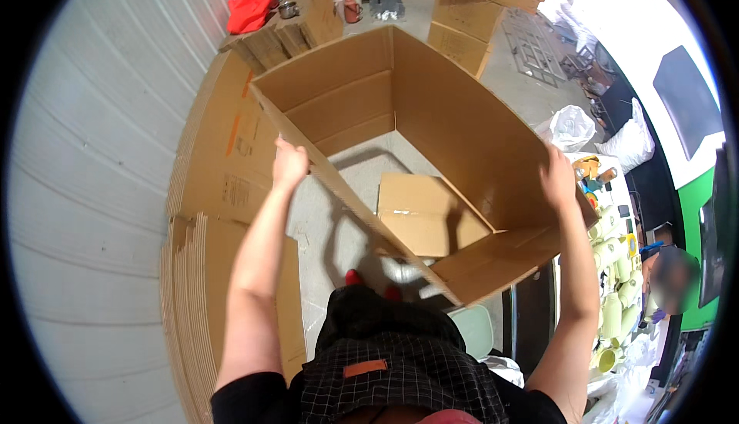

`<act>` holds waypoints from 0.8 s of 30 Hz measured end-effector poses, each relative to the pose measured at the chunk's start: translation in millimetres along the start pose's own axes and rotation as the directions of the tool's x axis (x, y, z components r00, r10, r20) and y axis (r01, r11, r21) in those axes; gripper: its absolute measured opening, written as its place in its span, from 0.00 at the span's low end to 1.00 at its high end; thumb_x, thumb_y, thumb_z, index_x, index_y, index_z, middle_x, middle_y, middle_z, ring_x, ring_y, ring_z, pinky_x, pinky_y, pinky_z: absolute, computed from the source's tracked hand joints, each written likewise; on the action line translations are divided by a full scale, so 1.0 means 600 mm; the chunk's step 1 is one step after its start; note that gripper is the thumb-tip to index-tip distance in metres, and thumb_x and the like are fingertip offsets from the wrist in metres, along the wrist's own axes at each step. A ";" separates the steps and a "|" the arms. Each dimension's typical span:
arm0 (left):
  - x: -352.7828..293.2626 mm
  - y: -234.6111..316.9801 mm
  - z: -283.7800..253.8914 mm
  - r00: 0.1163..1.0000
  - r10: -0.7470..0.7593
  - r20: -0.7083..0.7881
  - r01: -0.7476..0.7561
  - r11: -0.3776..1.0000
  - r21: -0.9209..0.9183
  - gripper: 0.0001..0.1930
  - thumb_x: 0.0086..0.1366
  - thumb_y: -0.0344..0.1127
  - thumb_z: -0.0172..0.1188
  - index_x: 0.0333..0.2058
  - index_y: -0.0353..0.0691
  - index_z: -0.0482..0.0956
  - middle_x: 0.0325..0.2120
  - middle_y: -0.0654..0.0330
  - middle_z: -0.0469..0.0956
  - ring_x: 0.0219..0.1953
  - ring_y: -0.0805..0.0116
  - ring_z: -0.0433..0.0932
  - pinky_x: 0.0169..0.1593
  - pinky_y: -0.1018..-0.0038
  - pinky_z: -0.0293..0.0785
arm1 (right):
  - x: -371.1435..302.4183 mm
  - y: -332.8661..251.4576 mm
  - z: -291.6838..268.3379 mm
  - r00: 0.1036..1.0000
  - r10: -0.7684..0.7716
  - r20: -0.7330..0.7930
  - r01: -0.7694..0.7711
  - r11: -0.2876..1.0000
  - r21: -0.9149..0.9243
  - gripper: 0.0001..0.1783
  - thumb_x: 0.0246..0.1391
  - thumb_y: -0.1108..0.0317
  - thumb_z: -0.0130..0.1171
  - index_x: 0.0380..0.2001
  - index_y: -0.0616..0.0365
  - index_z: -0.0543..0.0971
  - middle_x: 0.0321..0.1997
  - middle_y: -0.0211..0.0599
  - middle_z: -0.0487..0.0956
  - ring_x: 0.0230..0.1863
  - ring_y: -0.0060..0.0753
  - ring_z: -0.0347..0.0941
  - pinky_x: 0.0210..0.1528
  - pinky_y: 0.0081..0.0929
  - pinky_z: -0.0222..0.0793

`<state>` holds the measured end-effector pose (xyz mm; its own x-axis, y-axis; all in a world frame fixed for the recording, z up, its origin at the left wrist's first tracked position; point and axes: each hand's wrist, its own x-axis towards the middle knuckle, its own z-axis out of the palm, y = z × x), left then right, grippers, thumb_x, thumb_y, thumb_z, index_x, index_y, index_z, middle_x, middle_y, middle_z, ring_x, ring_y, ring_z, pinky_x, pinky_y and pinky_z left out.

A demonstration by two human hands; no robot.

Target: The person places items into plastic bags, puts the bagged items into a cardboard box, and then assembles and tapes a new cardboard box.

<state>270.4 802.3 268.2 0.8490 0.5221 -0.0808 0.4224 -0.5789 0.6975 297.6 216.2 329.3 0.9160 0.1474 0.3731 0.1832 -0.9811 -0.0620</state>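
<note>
The head-worn left fisheye looks down (fairly closely) into the carton (469, 124).

A large brown cardboard box (462, 127), opened out into a four-sided shape with top and bottom both open, is held up askew, one corner nearest, its walls spread around a hollow middle.

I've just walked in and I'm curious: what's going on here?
The person's left hand and right hand grip opposite walls of a large, rectangular brown cardboard box. Its top is open, and smooth grey floor shows through its bottom. Flattened brown cardboard boxes stand stacked to the left.
</note>
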 end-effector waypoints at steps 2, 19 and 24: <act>0.020 0.024 0.041 0.995 -0.027 -0.100 0.031 0.998 0.048 0.36 0.64 0.42 0.48 0.66 0.28 0.49 0.39 0.37 0.82 0.41 0.43 0.83 0.50 0.54 0.76 | -0.092 -0.022 0.000 0.975 0.223 0.007 -0.221 0.970 -0.100 0.48 0.49 0.64 0.68 0.71 0.49 0.57 0.71 0.46 0.62 0.71 0.53 0.57 0.70 0.49 0.56; 0.036 0.190 0.099 -0.324 0.786 0.526 -0.935 -0.182 -0.305 0.19 0.54 0.51 0.69 0.27 0.46 0.71 0.27 0.63 0.72 0.36 0.60 0.75 0.39 0.66 0.70 | -0.295 0.024 -0.021 0.442 0.892 -0.091 -0.630 0.381 0.677 0.20 0.57 0.78 0.55 0.53 0.73 0.74 0.49 0.45 0.82 0.45 0.32 0.80 0.47 0.25 0.77; 0.151 0.371 0.141 -0.076 0.954 0.290 -0.978 -0.014 -0.209 0.30 0.48 0.38 0.69 0.51 0.37 0.75 0.47 0.48 0.77 0.50 0.44 0.75 0.56 0.55 0.70 | -0.219 -0.099 0.137 0.471 0.882 -0.010 -0.882 0.471 0.014 0.36 0.46 0.71 0.59 0.62 0.65 0.66 0.65 0.57 0.68 0.67 0.57 0.62 0.69 0.43 0.57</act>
<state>468.2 668.1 355.8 0.4305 -0.7735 0.4651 -0.9026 -0.3716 0.2174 195.8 265.2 207.5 0.5896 -0.7972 0.1300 -0.7166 -0.5905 -0.3711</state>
